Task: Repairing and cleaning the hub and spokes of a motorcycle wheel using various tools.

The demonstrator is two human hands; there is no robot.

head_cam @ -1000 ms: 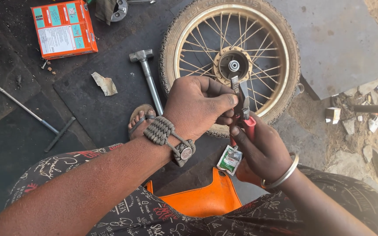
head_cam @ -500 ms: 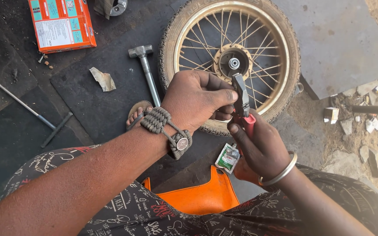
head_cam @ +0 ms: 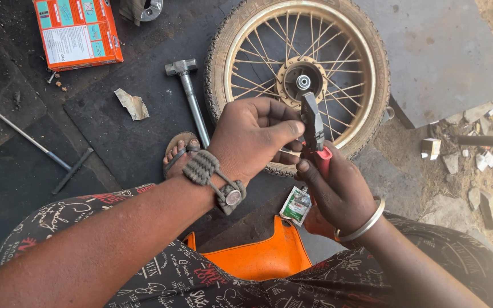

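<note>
pliers (head_cam: 314,126) with red grips, upright above the spoked wheel (head_cam: 298,80): my right hand (head_cam: 338,191) clasps the handles, my left hand (head_cam: 255,137) pinches something unseen at the jaws; hammer (head_cam: 189,97) lies unused.

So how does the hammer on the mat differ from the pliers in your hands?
The hammer lies flat on the dark mat, untouched; the pliers stand nose-up, gripped by the right hand with the left hand at the nose. The hammer is bare grey metal along its whole length; the pliers have red handles under a dark head. The hammer looks longer. Both are metal hand tools beside the spoked wheel.
</note>
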